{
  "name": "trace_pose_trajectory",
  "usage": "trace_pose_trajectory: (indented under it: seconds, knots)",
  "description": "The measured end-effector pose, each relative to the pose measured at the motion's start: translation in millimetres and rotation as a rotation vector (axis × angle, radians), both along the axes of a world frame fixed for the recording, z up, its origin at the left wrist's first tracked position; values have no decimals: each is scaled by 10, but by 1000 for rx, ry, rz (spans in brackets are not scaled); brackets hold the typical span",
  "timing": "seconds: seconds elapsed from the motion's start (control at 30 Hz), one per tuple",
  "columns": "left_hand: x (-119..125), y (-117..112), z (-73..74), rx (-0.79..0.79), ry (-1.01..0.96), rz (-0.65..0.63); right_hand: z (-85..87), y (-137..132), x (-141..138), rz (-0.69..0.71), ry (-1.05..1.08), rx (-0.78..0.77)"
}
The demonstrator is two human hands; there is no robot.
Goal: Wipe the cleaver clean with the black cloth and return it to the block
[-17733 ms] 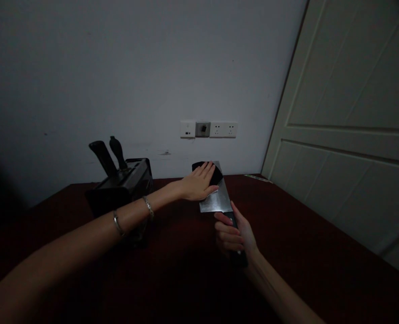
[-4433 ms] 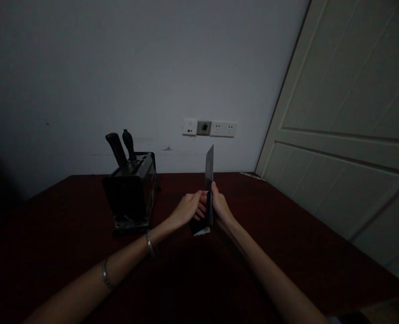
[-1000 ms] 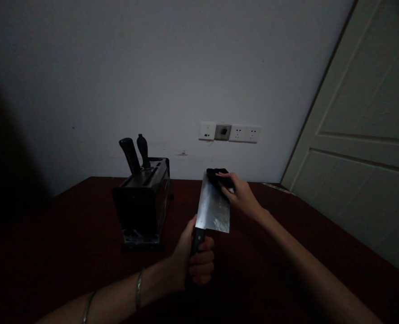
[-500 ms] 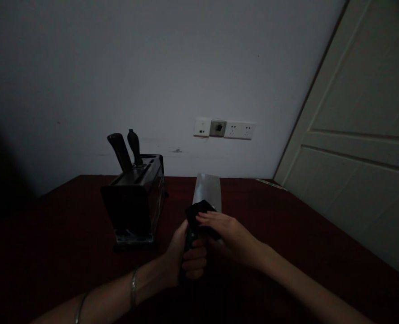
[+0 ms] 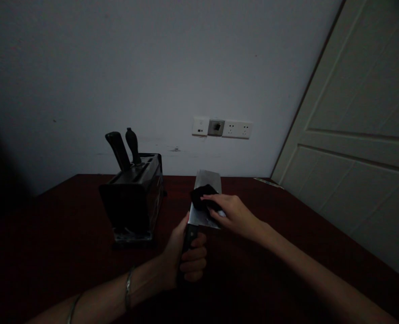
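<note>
My left hand [image 5: 186, 256] is wrapped round the black handle of a cleaver [image 5: 201, 218], whose broad silver blade points away from me toward the wall. A black cloth [image 5: 204, 193] lies across the middle of the blade. My right hand [image 5: 233, 213] grips the cloth and presses it on the blade, fingers over the top; part of the blade is hidden under it. To the left stands a dark knife block [image 5: 130, 189] with two black handles [image 5: 118, 150] sticking up from its slots.
The dark red table [image 5: 270, 211] runs back to a pale wall [image 5: 152, 67] with sockets and switches [image 5: 221, 128]. A thin strip [image 5: 268, 183] lies by the back right edge. A white panelled door [image 5: 361, 135] leans into view on the right.
My right hand has slid the black cloth forward along the blade, away from the handle, so the blade's base now shows. The left hand keeps its hold on the cleaver handle.
</note>
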State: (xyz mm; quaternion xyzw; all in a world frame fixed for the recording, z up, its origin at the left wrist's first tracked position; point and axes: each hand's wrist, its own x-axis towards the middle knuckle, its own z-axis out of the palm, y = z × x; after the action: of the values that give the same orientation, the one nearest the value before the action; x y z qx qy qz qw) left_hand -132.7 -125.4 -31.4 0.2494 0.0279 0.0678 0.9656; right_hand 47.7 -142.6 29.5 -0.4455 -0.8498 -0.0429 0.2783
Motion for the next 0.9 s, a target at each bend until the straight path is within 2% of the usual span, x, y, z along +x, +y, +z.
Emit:
trace_pose_trajectory:
  seconds: [0.1, 0.17, 0.33, 0.43, 0.5, 0.67, 0.73, 0.8, 0.9]
  knots:
    - [9, 58, -22, 5, -5, 29, -144, -235, -140, 102, -17, -67]
    - [11, 57, -17, 17, 0, 34, -138, -239, -127, 98, -25, -61]
    - [5, -54, 35, 19, 30, -44, 117, 211, 190, -94, -45, 57]
    - [6, -101, 46, 5, 47, -56, 177, 383, 277, -184, -11, 115]
    - [6, -102, 39, -1, 35, -46, 115, 318, 200, -153, 4, 116]
    - [10, -55, -8, -21, 79, 32, -180, -183, -174, 91, -21, 17]
    - [10, -45, -13, -21, 93, 37, -219, -280, -216, 129, -17, 3]
    - [6, -54, 7, -5, 83, 3, -168, -234, -151, 103, -21, 5]
    - [-13, -114, 78, 13, 77, -30, 29, 31, 74, -40, -31, 29]
